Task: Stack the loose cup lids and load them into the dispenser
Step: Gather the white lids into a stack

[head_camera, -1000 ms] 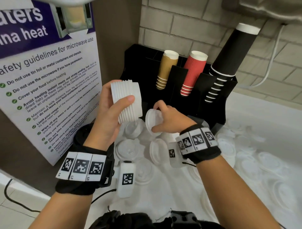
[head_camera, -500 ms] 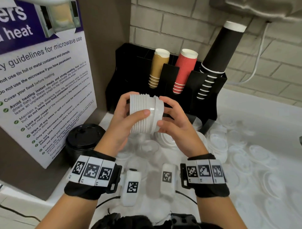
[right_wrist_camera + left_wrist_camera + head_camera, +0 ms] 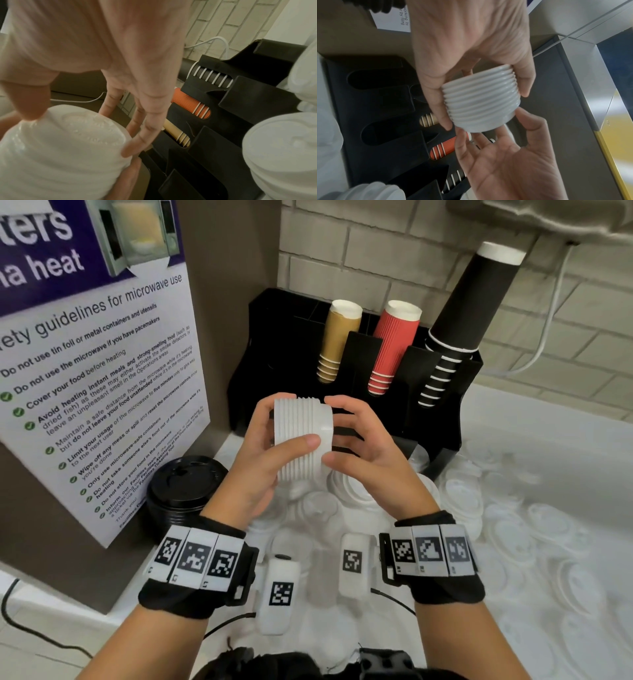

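While the head view looks down on a white counter [image 3: 513,440], the left hand [image 3: 260,460] grasps a stack of white lids [image 3: 303,436] held sideways in the air, thumb across its ribbed side. The right hand [image 3: 363,450] caps the stack's end, thumb and fingertips curled round the outermost lid's rim. Behind stands the black dispenser [image 3: 445,412], with tan, red and black cups in its slots. Loose lids [image 3: 462,498] lie scattered on the counter, and a stack of black lids [image 3: 181,491] sits by a poster [image 3: 96,371].

From the left wrist, the stack [image 3: 479,102] sits between left fingers and thumb, right hand [image 3: 510,162] below.

From the right wrist, fingertips [image 3: 130,150] touch the lid's edge.
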The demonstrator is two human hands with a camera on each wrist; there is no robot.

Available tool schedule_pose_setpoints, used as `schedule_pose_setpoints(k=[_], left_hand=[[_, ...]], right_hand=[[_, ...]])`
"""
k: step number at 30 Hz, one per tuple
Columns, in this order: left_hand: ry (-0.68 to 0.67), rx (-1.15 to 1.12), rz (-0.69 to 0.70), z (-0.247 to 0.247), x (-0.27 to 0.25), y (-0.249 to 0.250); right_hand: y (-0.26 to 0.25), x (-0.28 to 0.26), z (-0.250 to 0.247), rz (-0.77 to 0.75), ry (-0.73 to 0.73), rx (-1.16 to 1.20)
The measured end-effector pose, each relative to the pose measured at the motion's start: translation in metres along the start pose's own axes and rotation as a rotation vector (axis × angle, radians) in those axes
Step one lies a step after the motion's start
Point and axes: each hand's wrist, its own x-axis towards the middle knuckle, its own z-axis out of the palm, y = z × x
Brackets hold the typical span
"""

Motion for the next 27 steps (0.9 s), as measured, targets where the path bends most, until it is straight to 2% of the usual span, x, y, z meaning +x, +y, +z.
schedule_pose_setpoints(k=[4,6,7,8,9,12,13,15,19,27], left_hand=[[0.059,-0.031,0.062,-0.004,0.004,0.007],[0.129,-0.090,0.108,-0.008,0.006,0.013],[0.162,-0.118,0.125,-0.010,0.008,0.016],[0.188,-0.139,0.138,-0.013,0.009,0.019],[0.205,-0.151,0.148,-0.015,0.010,0.022],[0.222,-0.142,0.153,-0.019,0.010,0.027],[0.225,-0.139,0.147,-0.019,0.010,0.027],[0.226,-0.138,0.134,-0.019,0.009,0.028],[0.230,-0.149,0.132,-0.020,0.008,0.031],[0.229,-0.128,0.128,-0.016,0.008,0.031]], right_hand=[[-0.007,0.017,-0.001,-0.004,-0.072,0.033],[-0.005,0.034,-0.001,0.070,-0.044,0.067],[-0.001,0.044,0.000,0.125,-0.008,0.013],[0.004,0.056,0.001,0.181,0.001,-0.101],[0.012,0.067,0.003,0.234,-0.057,-0.277],[0.041,0.091,0.020,0.384,-0.463,-0.894],[0.050,0.097,0.026,0.410,-0.551,-1.041],[0.064,0.108,0.036,0.408,-0.659,-1.216],[0.079,0.119,0.049,0.329,-0.786,-1.392],[0.087,0.117,0.043,0.302,-0.793,-1.451]])
